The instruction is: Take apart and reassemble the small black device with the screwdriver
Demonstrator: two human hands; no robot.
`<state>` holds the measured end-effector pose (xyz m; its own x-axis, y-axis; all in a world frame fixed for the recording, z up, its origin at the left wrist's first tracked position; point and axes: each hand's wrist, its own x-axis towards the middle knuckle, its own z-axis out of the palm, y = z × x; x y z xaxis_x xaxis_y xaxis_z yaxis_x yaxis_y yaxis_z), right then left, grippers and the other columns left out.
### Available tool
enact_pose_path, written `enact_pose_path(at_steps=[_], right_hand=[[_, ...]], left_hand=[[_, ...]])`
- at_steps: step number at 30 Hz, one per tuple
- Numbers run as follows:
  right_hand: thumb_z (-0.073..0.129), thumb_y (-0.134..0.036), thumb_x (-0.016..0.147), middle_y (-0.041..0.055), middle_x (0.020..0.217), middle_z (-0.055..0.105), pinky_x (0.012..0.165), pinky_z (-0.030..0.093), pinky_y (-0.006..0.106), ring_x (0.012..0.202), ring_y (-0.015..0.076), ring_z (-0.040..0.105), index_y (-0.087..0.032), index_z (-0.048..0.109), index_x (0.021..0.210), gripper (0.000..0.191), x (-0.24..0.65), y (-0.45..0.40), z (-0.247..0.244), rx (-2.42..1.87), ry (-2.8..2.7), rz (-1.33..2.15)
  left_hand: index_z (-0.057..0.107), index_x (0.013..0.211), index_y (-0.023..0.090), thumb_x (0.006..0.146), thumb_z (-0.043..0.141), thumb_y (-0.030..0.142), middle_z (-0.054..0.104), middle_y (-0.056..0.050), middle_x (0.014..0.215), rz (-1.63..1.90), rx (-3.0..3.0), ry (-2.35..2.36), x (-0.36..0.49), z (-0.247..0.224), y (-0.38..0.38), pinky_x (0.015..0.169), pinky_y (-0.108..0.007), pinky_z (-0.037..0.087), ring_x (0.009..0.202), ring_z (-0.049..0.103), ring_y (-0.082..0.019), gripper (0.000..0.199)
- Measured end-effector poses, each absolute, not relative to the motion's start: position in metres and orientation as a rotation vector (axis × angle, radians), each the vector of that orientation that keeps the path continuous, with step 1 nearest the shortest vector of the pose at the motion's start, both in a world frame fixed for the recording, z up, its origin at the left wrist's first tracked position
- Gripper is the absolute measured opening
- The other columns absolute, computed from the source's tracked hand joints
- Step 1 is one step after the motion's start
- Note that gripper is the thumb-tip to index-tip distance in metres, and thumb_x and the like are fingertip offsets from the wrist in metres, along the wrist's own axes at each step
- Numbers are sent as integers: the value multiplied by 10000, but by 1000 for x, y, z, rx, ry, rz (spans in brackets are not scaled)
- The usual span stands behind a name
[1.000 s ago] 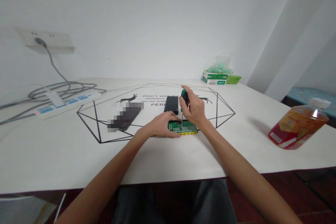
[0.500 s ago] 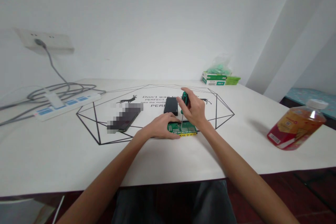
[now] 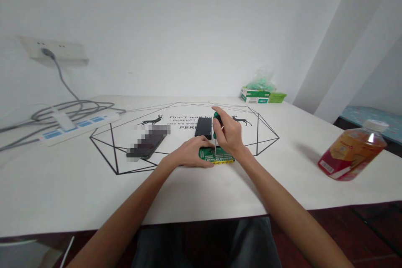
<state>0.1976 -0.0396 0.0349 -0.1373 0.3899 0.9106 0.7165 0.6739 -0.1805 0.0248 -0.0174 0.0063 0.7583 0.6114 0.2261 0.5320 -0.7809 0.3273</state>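
A green circuit board (image 3: 224, 157) with a yellow connector strip along its near edge lies on the white table. My left hand (image 3: 193, 151) is closed on the board's left end, thumb at the near side and fingers at the far side. In my right hand (image 3: 230, 130) is a screwdriver (image 3: 215, 132) with a green and black handle, held almost upright. Its thin shaft points down, and the tip appears to meet the board's surface. Just behind the board sits a flat black box-shaped object (image 3: 203, 128), partly covered by my left hand.
A dark phone (image 3: 152, 142) lies left of my hands. Farther left are a power strip (image 3: 83, 127) and coiled grey cables (image 3: 63, 109). An orange drink bottle (image 3: 351, 150) stands at right. Green and white boxes (image 3: 256, 94) with a plastic bag are at the back right.
My right hand and the screwdriver have shifted slightly left over the board, and the grip on the handle has turned a little. The left hand keeps its hold on the board.
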Motion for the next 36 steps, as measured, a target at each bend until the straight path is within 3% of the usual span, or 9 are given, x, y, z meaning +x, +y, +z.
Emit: enact_pose_path(at_steps=[13, 18, 23, 28, 32, 36], right_hand=[[444, -352, 927, 57, 831, 633, 544, 416, 269, 594, 131, 522, -155, 529, 1224, 366, 198, -37, 33, -903, -1747, -356], [350, -272, 956, 84, 946, 634, 556, 416, 259, 699, 140, 564, -150, 532, 1206, 332, 198, -38, 36, -865, -1751, -349], [447, -346, 934, 65, 887, 622, 537, 405, 254, 642, 127, 537, -164, 557, 1151, 304, 200, -37, 35, -892, -1735, -377], [399, -273, 948, 75, 937, 644, 521, 404, 245, 642, 118, 547, -153, 539, 1191, 305, 200, -36, 35, -873, -1748, -336], [503, -372, 902, 67, 900, 650, 517, 400, 255, 570, 106, 501, -158, 561, 1150, 333, 200, -36, 35, -892, -1717, -376], [428, -314, 930, 68, 928, 654, 513, 408, 252, 530, 92, 470, -155, 529, 1208, 336, 199, -37, 34, -871, -1744, -331]], left_hand=[[667, 1145, 197, 677, 718, 486, 605, -86, 1114, 441, 2725, 898, 26, 9, -19, 912, -365, 442, 1005, 576, -265, 552], [672, 1131, 172, 670, 729, 481, 603, -96, 1106, 462, 2730, 888, 26, 8, -20, 918, -367, 439, 1019, 572, -270, 558], [678, 1126, 196, 662, 732, 532, 603, -90, 1120, 467, 2694, 876, 25, 7, -17, 930, -365, 433, 1029, 572, -270, 576], [672, 1135, 203, 645, 726, 592, 604, -94, 1136, 459, 2668, 865, 24, 6, -15, 939, -363, 428, 1060, 565, -282, 629], [660, 1167, 208, 655, 719, 588, 603, -95, 1160, 450, 2663, 866, 24, 6, -15, 924, -365, 433, 1030, 577, -277, 640], [670, 1150, 197, 651, 734, 560, 606, -101, 1155, 442, 2672, 865, 25, 8, -16, 928, -363, 430, 1049, 570, -282, 621]])
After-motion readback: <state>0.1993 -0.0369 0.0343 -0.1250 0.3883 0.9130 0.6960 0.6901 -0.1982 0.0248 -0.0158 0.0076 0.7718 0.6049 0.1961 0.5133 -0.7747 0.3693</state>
